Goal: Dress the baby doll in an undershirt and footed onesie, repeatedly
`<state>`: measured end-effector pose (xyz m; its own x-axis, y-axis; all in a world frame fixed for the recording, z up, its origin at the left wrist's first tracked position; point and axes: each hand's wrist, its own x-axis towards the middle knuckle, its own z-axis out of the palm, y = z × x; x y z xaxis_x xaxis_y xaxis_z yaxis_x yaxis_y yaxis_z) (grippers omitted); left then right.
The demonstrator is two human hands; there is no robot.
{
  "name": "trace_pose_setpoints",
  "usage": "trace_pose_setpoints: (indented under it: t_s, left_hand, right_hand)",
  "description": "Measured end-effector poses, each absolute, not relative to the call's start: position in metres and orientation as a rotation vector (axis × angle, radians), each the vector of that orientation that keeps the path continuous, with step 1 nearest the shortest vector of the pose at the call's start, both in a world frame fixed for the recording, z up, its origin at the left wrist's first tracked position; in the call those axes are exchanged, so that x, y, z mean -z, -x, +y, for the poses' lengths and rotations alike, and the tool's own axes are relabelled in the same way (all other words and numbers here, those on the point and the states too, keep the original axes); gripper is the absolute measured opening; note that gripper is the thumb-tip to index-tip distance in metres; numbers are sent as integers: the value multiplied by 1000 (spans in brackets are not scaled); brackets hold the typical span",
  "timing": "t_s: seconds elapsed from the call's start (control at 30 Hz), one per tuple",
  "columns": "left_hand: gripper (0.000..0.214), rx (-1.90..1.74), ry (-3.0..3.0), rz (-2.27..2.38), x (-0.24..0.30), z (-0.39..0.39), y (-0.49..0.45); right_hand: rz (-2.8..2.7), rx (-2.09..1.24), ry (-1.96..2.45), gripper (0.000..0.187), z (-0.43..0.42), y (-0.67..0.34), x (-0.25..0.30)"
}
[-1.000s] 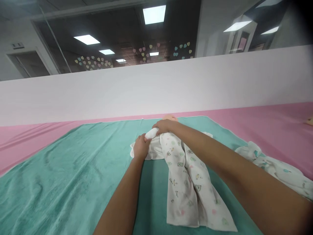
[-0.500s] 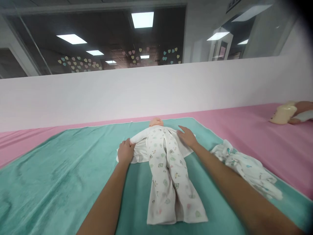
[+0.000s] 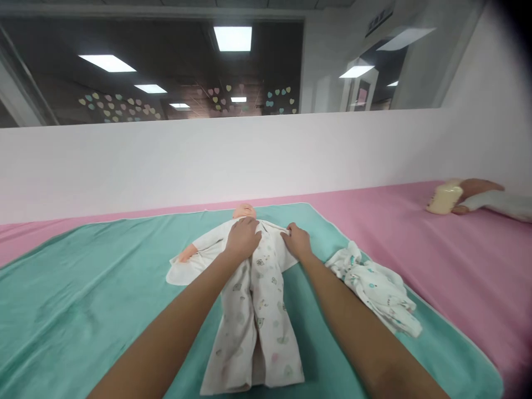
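A baby doll [image 3: 245, 210] lies on its back, head toward the wall. A long white printed baby romper [image 3: 266, 310] is spread over its front, legs toward me. Across the doll's chest lies my left hand [image 3: 244, 238], fingers bent over the romper's top near the collar; its fingertips are partly hidden. My right hand [image 3: 296, 241] pinches the upper edge of the white cloth at the shoulder on the right. The doll's hand [image 3: 188, 253] pokes out of the white sleeve at the left, resting on more white cloth [image 3: 183, 272].
A crumpled white printed cloth [image 3: 378, 288] lies to the right on the teal blanket [image 3: 83, 288]. Farther right, on the pink cover [image 3: 386, 216], are a cream bottle [image 3: 444, 198] and part of another doll [image 3: 499, 202]. A white wall [image 3: 208, 160] stands behind.
My left hand has left the doll's sleeved arm and moved right, onto its chest. My right hand has closed on cloth at the shoulder. The view has shifted right.
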<state>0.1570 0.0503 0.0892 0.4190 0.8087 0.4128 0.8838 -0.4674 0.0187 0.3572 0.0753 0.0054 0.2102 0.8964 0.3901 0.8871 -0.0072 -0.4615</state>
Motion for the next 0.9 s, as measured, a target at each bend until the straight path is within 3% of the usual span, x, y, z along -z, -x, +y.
trace_pose_setpoints:
  t_s: [0.17, 0.33, 0.47, 0.73, 0.9]
  left_hand:
    - [38, 80, 2539, -1627, -100, 91, -209]
    - [56, -122, 2554, -1751, -97, 121, -212]
    - [64, -193, 2550, -1816, -98, 127, -211]
    - [80, -224, 2619, -1802, -106, 125, -184]
    - [85, -279, 2599, -1834, -117, 131, -159]
  right_hand:
    - [-1635, -8, 1906, 18, 77, -359, -6]
    - [-1365, -10, 2089, 35, 77, -371, -4]
    - [-1262, -43, 2183, 48, 78, -382, -2]
    - [-1372, -197, 2073, 25, 84, -392, 2]
    - [-1142, -171, 2034, 36, 86, -398, 1]
